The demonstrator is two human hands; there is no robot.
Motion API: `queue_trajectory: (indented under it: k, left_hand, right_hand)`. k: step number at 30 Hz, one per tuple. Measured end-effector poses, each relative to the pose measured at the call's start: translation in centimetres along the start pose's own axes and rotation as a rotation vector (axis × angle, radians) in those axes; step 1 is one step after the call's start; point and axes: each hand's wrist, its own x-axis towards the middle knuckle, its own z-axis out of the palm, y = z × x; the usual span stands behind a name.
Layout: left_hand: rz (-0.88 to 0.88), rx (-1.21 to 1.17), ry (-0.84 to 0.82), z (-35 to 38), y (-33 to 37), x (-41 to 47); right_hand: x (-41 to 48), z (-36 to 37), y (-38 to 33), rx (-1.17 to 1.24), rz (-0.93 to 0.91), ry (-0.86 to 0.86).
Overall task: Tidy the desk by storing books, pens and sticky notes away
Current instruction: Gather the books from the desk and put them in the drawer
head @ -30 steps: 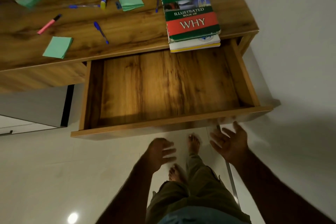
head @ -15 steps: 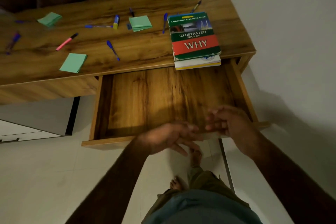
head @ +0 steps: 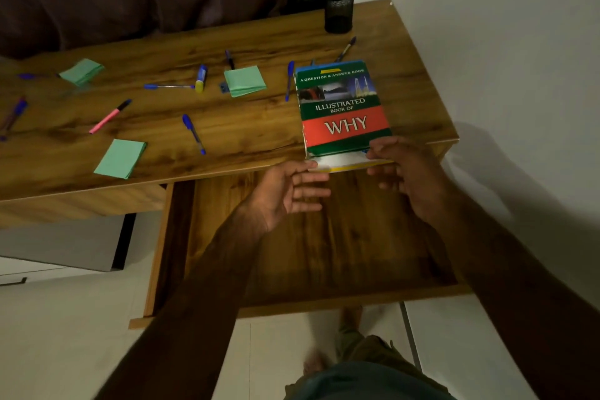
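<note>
Just both hands' spread, empty fingers point(head: 310, 177) at "ILLUSTRATED BOOK OF WHY" book point(head: 344, 107), above open drawer point(head: 324, 253).

lower book point(head: 344, 163) mostly hidden under top book point(head: 344, 110)

The only readable text stands on the cover of the top book point(head: 342, 107), which lies on a stack at the near right edge of the bench point(head: 227, 140). Across its green upper band, in small white capitals, runs "A QUESTION & ANSWER BOOK". Below the strip of small pictures, white letters on green read "ILLUSTRATED BOOK OF". On the red band beneath, in large white capitals, stands "WHY". Nothing else in view carries lettering that can be read
</note>
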Motion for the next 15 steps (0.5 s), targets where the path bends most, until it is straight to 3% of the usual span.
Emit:
queue_trajectory:
  k: [9,15]
  left_hand:
    - [0.059,0.18,0.434,0.1,3.7,7.9]
    - [0.079,0.37,0.386,1.2,3.2,9.9]
  right_hand:
    - [10.0,0.3,-0.5,-0.138,-0.006,0.199]
    - [13.5,0.7,1.9,-0.374,-0.005,0.272]
